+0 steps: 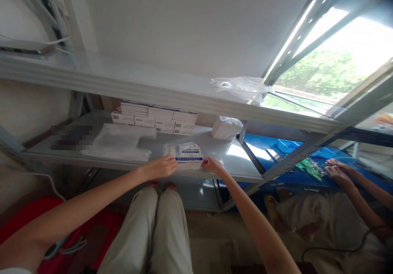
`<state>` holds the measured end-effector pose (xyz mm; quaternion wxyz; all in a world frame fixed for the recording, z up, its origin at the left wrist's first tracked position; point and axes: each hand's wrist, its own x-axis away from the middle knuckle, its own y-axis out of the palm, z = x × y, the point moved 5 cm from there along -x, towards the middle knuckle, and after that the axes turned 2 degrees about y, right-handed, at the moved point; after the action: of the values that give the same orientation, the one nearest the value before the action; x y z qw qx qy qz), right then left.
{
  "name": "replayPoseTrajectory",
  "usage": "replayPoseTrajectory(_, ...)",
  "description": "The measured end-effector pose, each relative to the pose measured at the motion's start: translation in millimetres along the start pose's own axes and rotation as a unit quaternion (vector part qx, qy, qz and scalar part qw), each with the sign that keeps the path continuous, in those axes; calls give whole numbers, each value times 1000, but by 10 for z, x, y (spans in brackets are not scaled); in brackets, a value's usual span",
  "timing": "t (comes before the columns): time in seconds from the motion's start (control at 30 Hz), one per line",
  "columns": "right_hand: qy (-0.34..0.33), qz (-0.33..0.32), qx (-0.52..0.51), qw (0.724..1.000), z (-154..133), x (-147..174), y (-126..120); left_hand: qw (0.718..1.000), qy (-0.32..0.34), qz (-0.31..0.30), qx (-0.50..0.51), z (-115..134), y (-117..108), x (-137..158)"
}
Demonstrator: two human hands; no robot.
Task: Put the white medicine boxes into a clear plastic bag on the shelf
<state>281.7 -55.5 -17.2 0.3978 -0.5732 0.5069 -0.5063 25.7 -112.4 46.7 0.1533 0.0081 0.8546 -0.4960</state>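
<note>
A clear plastic packet with a blue-and-white label (185,153) lies near the front edge of the grey metal shelf (215,151). My left hand (161,167) grips the packet's left edge with curled fingers. My right hand (212,165) pinches its right edge. Both forearms reach up from below, over my knees in beige trousers.
A pile of white sheets (119,143) lies left of the packet. Stacked white boxes (155,117) line the shelf's back, a small box (225,127) further right. A plastic bag (241,86) rests on the upper shelf. Another person's hands (336,169) work over a blue tray (285,147) at right.
</note>
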Motion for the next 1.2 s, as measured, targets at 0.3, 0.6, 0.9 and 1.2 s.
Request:
replayPoseTrajectory(0.3,-8,13,-23,1000,-118,-104,14,996,-32,-65,-52,99,226,-32)
replayPoseTrajectory(0.6,-8,-15,-174,985,89,-74,10,996,-55,-74,-11,30,81,46)
replayPoseTrajectory(0.9,-52,23,-710,702,142,245,-110,991,-37,-28,126,-68,-18,-21)
replayPoseTrajectory(1.2,-118,112,-716,678,-65,198,-643,966,-119,10,228,-856,-330,-200)
